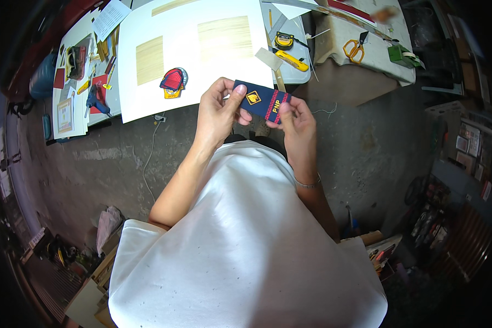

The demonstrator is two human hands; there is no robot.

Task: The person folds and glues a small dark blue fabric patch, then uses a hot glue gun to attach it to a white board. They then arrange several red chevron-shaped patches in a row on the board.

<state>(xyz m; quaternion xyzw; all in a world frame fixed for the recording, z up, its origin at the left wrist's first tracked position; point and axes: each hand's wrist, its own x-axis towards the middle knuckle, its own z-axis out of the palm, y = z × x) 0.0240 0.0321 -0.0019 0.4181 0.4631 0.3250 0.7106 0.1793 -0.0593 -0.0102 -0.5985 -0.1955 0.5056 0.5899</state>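
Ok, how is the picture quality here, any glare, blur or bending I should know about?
Head view: strong fisheye bending, with the white board's edges curving and the corners of the frame falling to black; the white shirt is bright, nearly washed out; the hands, left and right, and the dark blue patch between them look sharp; the shelves at the right rim are dim and smeared.

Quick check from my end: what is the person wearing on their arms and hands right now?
Both hands are bare, no gloves. The left hand and its forearm carry nothing. The right hand has a thin bracelet around the wrist. Short sleeves of a white T-shirt cover only the upper arms, leaving the forearms uncovered.
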